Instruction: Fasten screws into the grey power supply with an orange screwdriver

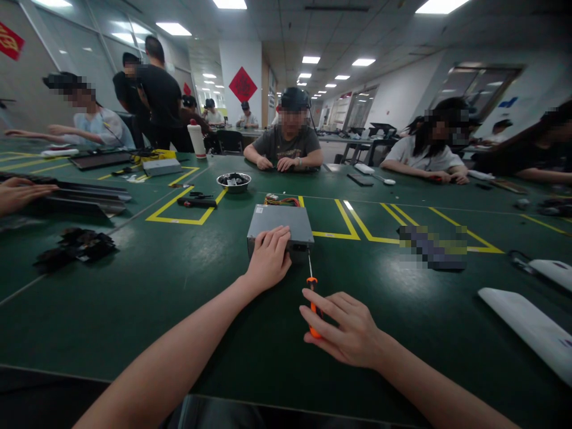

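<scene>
A grey metal computer power supply unit sits on the green table in front of me. Its coloured cables bunch up behind it. My left hand lies over its near left part, fingers across the top edge, gripping it. In my right hand is a screwdriver with an orange and black handle, held between thumb and fingers. Its shaft points away from me, and the tip meets the near right edge of the unit; whether it sits in a screw is too small to tell.
A metal bowl of small parts stands beyond the unit. Black parts lie at left, near another person's hand. A dark tool rests within yellow tape. White devices lie at right. A person sits opposite.
</scene>
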`<state>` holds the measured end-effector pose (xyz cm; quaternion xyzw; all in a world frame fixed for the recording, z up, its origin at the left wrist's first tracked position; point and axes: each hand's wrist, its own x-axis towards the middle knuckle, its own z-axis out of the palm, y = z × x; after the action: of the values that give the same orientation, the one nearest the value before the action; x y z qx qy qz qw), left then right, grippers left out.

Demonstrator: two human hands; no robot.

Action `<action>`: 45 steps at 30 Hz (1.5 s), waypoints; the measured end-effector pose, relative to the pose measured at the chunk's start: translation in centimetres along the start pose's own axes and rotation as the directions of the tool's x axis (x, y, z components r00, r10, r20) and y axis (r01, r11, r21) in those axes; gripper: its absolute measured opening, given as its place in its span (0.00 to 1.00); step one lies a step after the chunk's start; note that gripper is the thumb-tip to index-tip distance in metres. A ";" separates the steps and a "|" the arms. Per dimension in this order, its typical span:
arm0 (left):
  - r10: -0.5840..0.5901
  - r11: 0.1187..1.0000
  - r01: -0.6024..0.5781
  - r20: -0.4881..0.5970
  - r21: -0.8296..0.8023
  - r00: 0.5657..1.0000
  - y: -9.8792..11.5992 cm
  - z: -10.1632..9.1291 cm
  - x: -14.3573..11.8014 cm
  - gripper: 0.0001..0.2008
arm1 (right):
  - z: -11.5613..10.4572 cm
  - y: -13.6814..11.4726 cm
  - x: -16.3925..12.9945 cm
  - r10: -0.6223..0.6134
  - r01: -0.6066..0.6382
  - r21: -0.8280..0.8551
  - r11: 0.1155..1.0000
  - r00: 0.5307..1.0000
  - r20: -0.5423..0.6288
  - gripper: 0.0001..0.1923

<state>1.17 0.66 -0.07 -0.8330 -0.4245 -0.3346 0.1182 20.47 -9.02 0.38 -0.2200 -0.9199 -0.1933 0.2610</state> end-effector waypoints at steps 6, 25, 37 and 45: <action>-0.003 1.000 0.003 -0.002 0.007 1.000 0.0 0.1 0.0 0.19 | 1.0 -0.3 0.0 0.057 -0.052 0.061 0.997 0.995 -0.087 0.16; -0.005 1.000 0.005 0.005 0.006 1.000 0.0 0.0 -0.1 0.19 | 1.0 -0.5 0.0 0.115 -0.109 0.119 0.987 0.993 -0.040 0.18; -0.003 1.000 0.003 0.002 -0.005 1.000 0.0 0.0 -0.1 0.19 | 0.0 -0.7 1.0 0.038 -0.039 0.045 0.998 0.999 0.031 0.16; 0.010 1.000 -0.010 0.010 0.007 1.000 0.1 -0.2 -0.1 0.24 | 0.7 -0.5 0.0 0.119 -0.108 0.172 0.979 0.991 -0.059 0.19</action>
<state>1.15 0.42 -0.04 -0.8363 -0.4221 -0.3286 0.1205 19.95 -9.09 -0.27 -0.2425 -0.9093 -0.1072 0.3208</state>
